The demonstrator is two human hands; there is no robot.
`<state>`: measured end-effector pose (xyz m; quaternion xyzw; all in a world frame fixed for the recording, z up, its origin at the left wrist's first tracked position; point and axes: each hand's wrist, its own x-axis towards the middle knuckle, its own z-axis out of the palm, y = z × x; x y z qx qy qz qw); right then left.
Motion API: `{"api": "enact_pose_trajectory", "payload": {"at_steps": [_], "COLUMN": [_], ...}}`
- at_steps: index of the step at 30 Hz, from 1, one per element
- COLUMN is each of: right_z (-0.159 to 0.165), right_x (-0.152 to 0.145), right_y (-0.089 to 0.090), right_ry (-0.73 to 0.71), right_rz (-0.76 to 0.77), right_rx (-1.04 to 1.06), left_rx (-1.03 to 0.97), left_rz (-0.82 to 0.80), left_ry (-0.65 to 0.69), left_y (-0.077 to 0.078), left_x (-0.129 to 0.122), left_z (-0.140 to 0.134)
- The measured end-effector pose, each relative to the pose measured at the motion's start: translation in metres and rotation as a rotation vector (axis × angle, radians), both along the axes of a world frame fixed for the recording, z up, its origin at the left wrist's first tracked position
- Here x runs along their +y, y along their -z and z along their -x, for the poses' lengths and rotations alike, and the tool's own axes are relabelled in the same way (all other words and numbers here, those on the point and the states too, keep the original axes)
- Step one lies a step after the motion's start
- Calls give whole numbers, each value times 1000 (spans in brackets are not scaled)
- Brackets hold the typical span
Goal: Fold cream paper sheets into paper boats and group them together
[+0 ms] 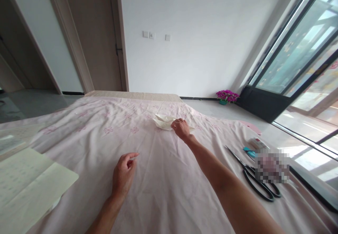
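At the far left stand two brown doors, the nearer to the middle, a brown door (89,33), having a dark handle (118,49). On the near left of the tabletop (137,95) lies a pale open booklet (34,188) with faint print, its right page ending in a rounded corner. A pink cloth (163,195), wrinkled and patterned with small flowers, covers most of the tabletop, leaving a beige strip at its far edge.

Right of the booklet, the left hand (125,172) is over the near part of the cloth. Its grip is curled nearly together, thumb close to forefinger; whether anything is pinched there, I cannot tell.

Farther off, right of the middle, cream paper (163,122) lies creased on the cloth with its left corner raised. The right hand (181,128) reaches out to it, its grip closed on the paper's right part, fingers bent.

On the white wall beyond are switch plates (148,35). To the right, black-handled scissors (257,177) lie on the cloth, blades pointing far left, beside a blurred pinkish thing (271,165), a blue item (250,152) and a white box (258,143). Magenta flowers (227,95) stand on the floor at the far right, near a dark-framed glass door (274,102).
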<state>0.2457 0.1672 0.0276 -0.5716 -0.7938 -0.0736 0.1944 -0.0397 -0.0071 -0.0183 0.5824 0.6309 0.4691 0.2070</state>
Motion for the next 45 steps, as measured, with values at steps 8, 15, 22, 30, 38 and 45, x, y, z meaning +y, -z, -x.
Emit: {"api": "enact_pose_trajectory", "payload": {"at_steps": [8,15,22,30,38,45], "right_z": [-3,-4,-4,10,55,79], "right_x": [0,2,-1,-44,-169,-212], "right_y": [4,4,3,-3,17,28], "right_ry": [-42,-52,-50,49,-143,-124], "right_rz": [-37,-64,-75,-137,286,169], "right_rx": [-8,-11,-7,196,247,93], "left_rx": [-5,-5,3,-5,-2,165], "left_rz": [15,23,24,29,66,33], "left_ry": [4,9,14,21,19,135], "left_y": [1,1,1,5,7,8], "left_x": [1,1,1,2,-2,-9], "left_z": [-1,0,0,2,4,-1]}}
